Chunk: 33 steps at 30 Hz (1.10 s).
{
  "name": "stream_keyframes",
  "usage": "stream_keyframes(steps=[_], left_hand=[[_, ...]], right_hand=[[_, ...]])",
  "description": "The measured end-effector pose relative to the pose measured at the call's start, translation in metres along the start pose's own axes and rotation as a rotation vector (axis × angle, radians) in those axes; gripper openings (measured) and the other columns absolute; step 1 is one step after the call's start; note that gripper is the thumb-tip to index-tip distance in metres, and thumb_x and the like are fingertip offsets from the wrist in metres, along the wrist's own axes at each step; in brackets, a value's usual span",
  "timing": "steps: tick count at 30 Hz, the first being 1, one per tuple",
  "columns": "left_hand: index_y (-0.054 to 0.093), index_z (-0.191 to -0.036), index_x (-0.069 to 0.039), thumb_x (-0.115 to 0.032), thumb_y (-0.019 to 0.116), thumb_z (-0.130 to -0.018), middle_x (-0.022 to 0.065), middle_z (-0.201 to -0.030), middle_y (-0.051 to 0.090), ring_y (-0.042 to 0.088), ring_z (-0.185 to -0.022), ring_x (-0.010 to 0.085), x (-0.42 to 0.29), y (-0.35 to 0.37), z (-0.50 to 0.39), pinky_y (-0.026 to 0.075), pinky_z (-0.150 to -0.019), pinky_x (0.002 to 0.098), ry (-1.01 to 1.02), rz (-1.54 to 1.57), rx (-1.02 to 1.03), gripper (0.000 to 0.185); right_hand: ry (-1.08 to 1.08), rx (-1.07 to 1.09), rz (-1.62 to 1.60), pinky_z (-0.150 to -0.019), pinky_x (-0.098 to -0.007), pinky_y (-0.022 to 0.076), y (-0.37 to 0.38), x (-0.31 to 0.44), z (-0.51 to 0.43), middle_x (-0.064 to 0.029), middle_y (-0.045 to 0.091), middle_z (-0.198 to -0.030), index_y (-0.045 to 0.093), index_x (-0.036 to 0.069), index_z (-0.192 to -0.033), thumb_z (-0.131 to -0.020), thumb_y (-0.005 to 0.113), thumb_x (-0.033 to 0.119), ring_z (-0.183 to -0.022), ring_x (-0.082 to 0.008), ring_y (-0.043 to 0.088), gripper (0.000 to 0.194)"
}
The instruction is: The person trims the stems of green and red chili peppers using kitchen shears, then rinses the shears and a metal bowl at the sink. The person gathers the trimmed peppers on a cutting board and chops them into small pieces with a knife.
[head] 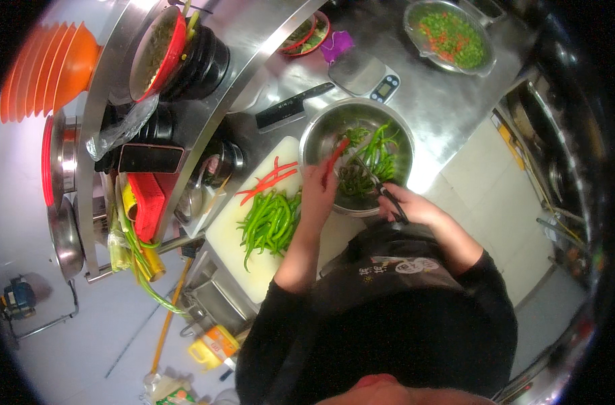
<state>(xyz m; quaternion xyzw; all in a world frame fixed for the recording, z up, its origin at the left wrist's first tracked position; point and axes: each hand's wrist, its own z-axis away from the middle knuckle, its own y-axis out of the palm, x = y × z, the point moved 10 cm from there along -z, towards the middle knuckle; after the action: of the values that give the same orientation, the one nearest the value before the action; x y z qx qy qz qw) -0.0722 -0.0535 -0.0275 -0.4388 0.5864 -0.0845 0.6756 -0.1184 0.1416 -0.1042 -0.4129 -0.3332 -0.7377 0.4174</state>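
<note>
A long red chili pepper (339, 152) is pinched in my left hand (321, 183), its tip pointing over a stainless steel bowl (307, 132). My right hand (406, 203) grips black-handled scissors (387, 191), whose blades reach into the bowl towards the red chili. Whether the blades touch it is hard to tell. Inside the bowl lie green chili peppers (380, 154) and dark green cut pieces or stems (354, 181). To the left, a white cutting board (231, 243) carries a heap of green chilies (271, 220) and several red chilies (272, 180); my left forearm hides part of it.
A cleaver (292, 107) and a digital kitchen scale (360, 78) sit beyond the bowl. A wrapped bowl of chopped green and red vegetables (451, 38) stands at the back right. On the left, a steel shelf (221, 96) holds a phone (151, 158) and a red-rimmed bowl (160, 55).
</note>
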Motion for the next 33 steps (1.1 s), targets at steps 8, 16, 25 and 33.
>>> stream_keyframes(steps=[8,16,25,33], left_hand=[[0.058,-0.124,-0.001,-0.008,0.055,-0.089,0.0118,-0.089,0.05,0.052,-0.078,0.0223,-0.026,0.007,0.025,0.043,-0.069,0.0297,0.026,0.132,0.12,0.036],[0.058,-0.124,-0.001,-0.008,0.055,-0.089,0.0118,-0.09,0.051,0.052,-0.079,0.0218,-0.022,0.005,0.025,0.043,-0.069,0.0299,-0.012,0.146,0.18,0.036],[0.059,-0.124,-0.003,-0.008,0.054,-0.089,0.0115,-0.093,0.052,0.054,-0.082,0.0216,-0.026,0.008,0.026,0.044,-0.073,0.0288,-0.008,0.127,0.21,0.035],[0.058,-0.123,-0.001,-0.009,0.053,-0.09,0.0116,-0.091,0.052,0.054,-0.079,0.021,-0.018,0.005,0.025,0.044,-0.07,0.0288,-0.052,0.103,0.256,0.035]], right_hand=[[-0.045,-0.102,-0.173,-0.056,-0.0223,0.0461,-0.01,0.0,-0.004,-0.0026,0.062,-0.078,0.048,0.004,-0.13,-0.094,0.059,0.033,-0.062,-0.0078,0.055,0.047],[-0.066,-0.092,-0.052,-0.057,-0.0226,0.0436,-0.011,0.009,0.006,0.0007,0.058,-0.075,0.051,0.004,-0.127,-0.093,0.061,0.032,-0.063,-0.0073,0.052,0.044],[-0.037,-0.152,-0.164,-0.057,-0.0214,0.0431,-0.011,0.006,0.006,0.003,0.056,-0.074,0.055,0.004,-0.12,-0.094,0.061,0.033,-0.062,-0.0057,0.05,0.04],[0.04,-0.093,-0.237,-0.057,-0.0197,0.0428,-0.005,-0.005,-0.003,0.0017,0.057,-0.075,0.057,0.003,-0.114,-0.096,0.057,0.028,-0.064,-0.0057,0.052,0.03]])
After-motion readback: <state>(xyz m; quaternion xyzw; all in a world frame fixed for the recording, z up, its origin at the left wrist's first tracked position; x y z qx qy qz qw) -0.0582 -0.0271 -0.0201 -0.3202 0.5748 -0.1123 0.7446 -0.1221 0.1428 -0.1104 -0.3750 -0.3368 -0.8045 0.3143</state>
